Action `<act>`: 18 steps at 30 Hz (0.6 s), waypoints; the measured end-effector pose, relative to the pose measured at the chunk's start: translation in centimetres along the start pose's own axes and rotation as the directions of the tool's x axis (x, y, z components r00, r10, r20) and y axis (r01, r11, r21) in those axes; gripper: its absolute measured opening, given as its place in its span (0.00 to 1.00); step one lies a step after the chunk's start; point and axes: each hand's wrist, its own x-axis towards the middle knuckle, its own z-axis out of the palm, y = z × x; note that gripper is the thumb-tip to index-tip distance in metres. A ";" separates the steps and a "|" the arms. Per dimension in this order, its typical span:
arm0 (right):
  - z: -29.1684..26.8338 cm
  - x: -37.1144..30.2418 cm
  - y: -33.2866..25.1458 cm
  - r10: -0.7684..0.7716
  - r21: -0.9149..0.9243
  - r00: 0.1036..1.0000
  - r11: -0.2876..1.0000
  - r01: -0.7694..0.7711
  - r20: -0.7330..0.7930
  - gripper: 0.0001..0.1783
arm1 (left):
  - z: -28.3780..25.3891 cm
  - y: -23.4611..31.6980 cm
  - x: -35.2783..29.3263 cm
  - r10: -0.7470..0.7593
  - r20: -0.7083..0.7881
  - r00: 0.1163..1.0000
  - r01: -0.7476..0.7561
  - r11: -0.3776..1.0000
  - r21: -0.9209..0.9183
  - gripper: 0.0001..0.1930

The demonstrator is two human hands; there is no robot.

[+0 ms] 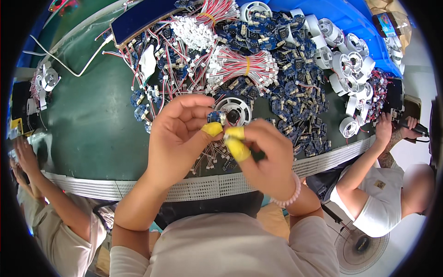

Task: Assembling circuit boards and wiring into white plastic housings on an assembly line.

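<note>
Over the near middle of the table, my left hand pinches a small blue circuit board between its thumb and fingers. Close beside it, my right hand has its thumb and forefinger pressed together at the board's lower right. What those fingertips hold is too small to make out. Yellow tape wraps the left thumb and two right fingertips. Just beyond both hands sits a white round housing with a dark centre; the hands partly cover it. Loose wire leads with white connectors lie beneath the hands.
Bundled red-and-white wire leads lie beyond my hands, beside a large heap of blue circuit boards. White round housings spill from a blue bin at far right. Co-workers sit at both sides. White perforated edging lines the green table.
</note>
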 end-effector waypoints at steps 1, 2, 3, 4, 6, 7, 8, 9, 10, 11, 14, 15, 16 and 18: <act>0.2 0.2 0.4 0.093 0.068 0.996 0.993 -0.092 -0.013 0.10 | -0.4 -0.2 0.0 -0.028 0.017 0.999 0.027 0.999 0.022 0.15; 0.2 0.3 0.9 0.113 0.109 0.993 0.988 -0.111 -0.017 0.09 | -0.3 -0.1 0.0 -0.028 0.018 0.999 0.028 0.999 0.021 0.15; -0.1 0.5 1.0 0.113 0.108 0.993 0.988 -0.111 -0.018 0.09 | -0.2 0.2 0.1 -0.010 0.022 1.000 0.010 0.999 0.033 0.15; -0.3 0.6 1.1 0.099 0.074 0.995 0.992 -0.100 0.005 0.10 | -0.2 0.3 0.1 0.006 0.024 1.000 -0.007 0.999 0.044 0.15; -0.4 0.8 1.2 0.086 0.039 0.996 0.995 -0.088 0.029 0.12 | -0.3 0.1 -0.1 0.016 0.026 1.000 -0.017 0.999 0.044 0.15; -0.3 0.9 1.4 0.066 0.046 0.998 0.997 -0.067 0.009 0.12 | -0.3 0.1 -0.1 0.027 0.029 0.999 -0.029 0.999 0.046 0.14; -0.1 0.9 1.5 0.046 0.052 0.999 0.998 -0.046 -0.012 0.11 | -0.2 0.0 -0.1 0.029 0.030 0.999 -0.030 0.999 0.046 0.14; 0.0 0.9 1.5 0.077 0.086 0.997 0.993 -0.076 -0.005 0.08 | -0.1 -0.1 -0.2 0.017 0.032 0.999 -0.018 1.000 0.022 0.14; 0.0 0.9 1.5 0.076 0.087 0.997 0.993 -0.075 -0.005 0.08 | -0.1 -0.2 -0.3 0.006 0.032 0.999 -0.006 1.000 -0.001 0.14; -0.1 0.9 1.4 0.083 0.109 0.997 0.991 -0.083 0.008 0.08 | -0.2 -0.1 -0.3 0.007 0.032 0.999 -0.007 1.000 0.000 0.14; -0.4 0.9 1.6 0.087 0.122 0.996 0.988 -0.090 0.030 0.08 | -0.4 -0.3 -0.3 0.011 0.057 0.998 -0.010 1.000 -0.012 0.15; -0.4 0.9 1.7 0.081 0.115 0.996 0.990 -0.085 0.040 0.08 | -0.5 -0.3 -0.2 0.015 0.055 0.998 -0.016 1.000 0.006 0.15; -0.4 1.0 1.6 0.080 0.115 0.996 0.990 -0.084 0.039 0.08 | -0.4 -0.3 -0.2 0.024 0.053 0.998 -0.025 0.999 0.026 0.15; -0.3 1.2 1.4 0.088 0.157 0.995 0.983 -0.096 0.055 0.10 | -0.4 -0.2 -0.4 0.028 0.037 0.999 -0.029 0.999 0.016 0.15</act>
